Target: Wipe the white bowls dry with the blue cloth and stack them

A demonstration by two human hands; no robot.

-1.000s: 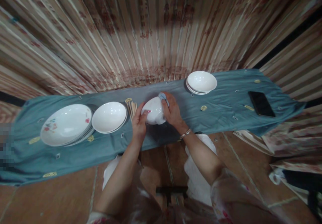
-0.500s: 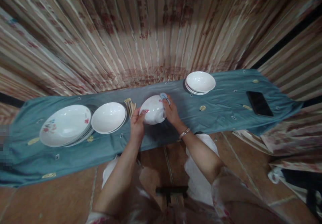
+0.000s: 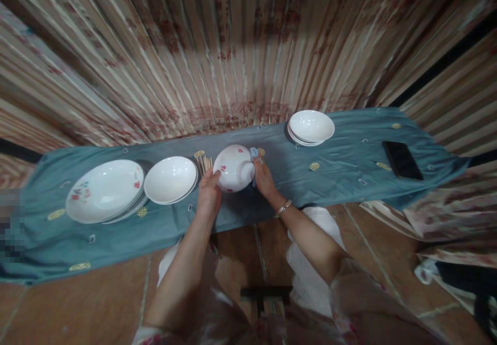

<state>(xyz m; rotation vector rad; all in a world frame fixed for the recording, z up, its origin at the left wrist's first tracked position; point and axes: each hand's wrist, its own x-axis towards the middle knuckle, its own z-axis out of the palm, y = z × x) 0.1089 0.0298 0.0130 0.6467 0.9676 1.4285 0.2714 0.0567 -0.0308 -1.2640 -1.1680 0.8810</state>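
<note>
A white bowl (image 3: 233, 168) with small red flowers is held tilted on its side above the table, its outer wall and foot ring facing me. My left hand (image 3: 210, 192) grips the bowl's left rim, thumb on the outside. In my right hand (image 3: 264, 177) is a light blue cloth (image 3: 253, 152), bunched under the fingers at the bowl's right side by the foot. Most of the cloth is hidden behind the hand and bowl. Just behind my left hand lie several chopsticks (image 3: 204, 163), partly covered by the bowl.
Left of my hands stand stacked white bowls (image 3: 171, 180) and a stack of large flowered plates (image 3: 106, 192). Stacked bowls (image 3: 311, 126) sit at the back right, and a black phone (image 3: 402, 160) lies farther right. A teal cloth (image 3: 337, 179) covers the table; a curtain (image 3: 240, 50) hangs behind.
The bowl has turned in my hands, so its foot ring now faces more to the right and towards me. My right hand has shifted slightly down along it.
</note>
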